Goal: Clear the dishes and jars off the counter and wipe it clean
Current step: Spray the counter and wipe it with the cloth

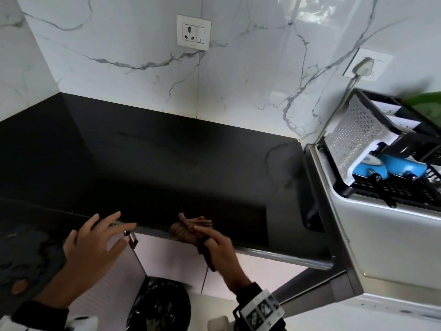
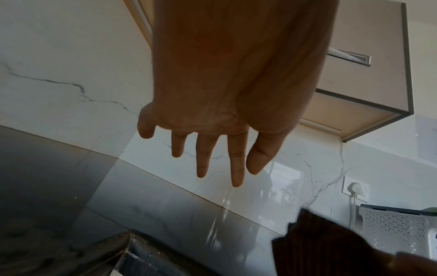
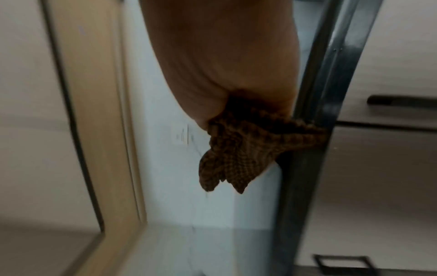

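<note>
Counter (image 1: pixel 167 158) in glossy black runs from the corner on the left to a steel unit on the right, below a marble-patterned wall. Above its near edge on the left, the left hand (image 1: pixel 95 244) hovers with fingers spread straight, its grip released and holding nothing. Just to its right, the right hand (image 1: pixel 214 247) clenches a brown ribbed cloth (image 1: pixel 186 229); the cloth bunches forward from the fingers and lies on the counter's front edge. Farther right, a dish rack (image 1: pixel 372 139) stands on the steel unit.
</note>
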{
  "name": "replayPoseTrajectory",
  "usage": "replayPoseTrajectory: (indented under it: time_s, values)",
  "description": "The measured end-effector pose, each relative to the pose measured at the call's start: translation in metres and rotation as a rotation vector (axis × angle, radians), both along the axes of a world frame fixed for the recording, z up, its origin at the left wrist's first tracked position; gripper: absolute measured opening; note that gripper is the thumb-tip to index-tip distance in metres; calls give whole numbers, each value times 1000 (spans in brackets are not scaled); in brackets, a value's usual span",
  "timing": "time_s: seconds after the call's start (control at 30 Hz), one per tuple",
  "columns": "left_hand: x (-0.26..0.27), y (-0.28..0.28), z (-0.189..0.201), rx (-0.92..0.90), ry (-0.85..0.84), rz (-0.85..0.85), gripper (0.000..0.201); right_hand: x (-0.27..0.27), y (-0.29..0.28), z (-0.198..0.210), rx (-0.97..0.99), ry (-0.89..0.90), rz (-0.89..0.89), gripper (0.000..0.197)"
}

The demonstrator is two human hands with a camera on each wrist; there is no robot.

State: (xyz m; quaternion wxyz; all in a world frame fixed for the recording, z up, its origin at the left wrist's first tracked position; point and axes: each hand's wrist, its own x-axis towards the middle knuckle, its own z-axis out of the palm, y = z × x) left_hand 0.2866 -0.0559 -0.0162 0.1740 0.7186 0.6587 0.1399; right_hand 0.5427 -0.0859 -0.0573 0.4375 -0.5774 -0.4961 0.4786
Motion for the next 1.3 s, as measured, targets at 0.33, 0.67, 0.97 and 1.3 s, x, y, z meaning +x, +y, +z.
replayPoseTrajectory:
  time_s: [0.33, 0.67, 0.97, 1.3]
  values:
    - [-36, -16, -8, -63, -36, 95, 66, 168, -3, 18, 143, -261, -736, 42]
    - [-52, -33, -11, -47, -29, 195, 59, -22, 35, -32, 188, -308, 218, 52]
    - [-73, -53, -8, -15, -86, 252, 60, -7, 34, 26, 246, 93, 42, 34]
    - [-50, -38, -29, -126, -51, 37, 46, 244, -58, -20, 92, -415, -684, 58]
